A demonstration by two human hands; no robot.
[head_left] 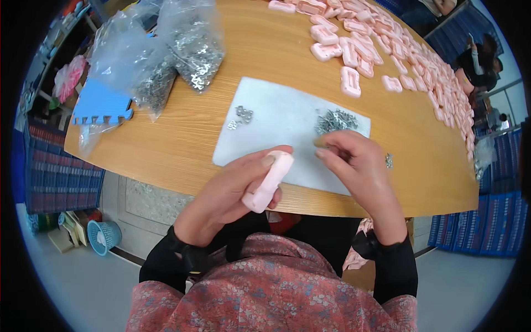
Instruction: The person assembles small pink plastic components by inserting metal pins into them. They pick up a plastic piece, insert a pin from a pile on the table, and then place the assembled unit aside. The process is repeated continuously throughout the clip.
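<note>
My left hand is closed around a pale pink plastic part, oblong with a recess, held tilted over the table's near edge. To its right, my right hand has its fingers curled, thumb and forefinger tips close together; anything between them is too small to make out. Just beyond those fingertips lies a heap of small silvery metal pieces on a white foam sheet. A smaller cluster of metal pieces rests at the sheet's left side.
Many pink plastic parts spread across the table's far right. Clear bags of metal pieces stand at the far left beside a blue foam mat. A few metal pieces lie right of the sheet. A blue basket is on the floor.
</note>
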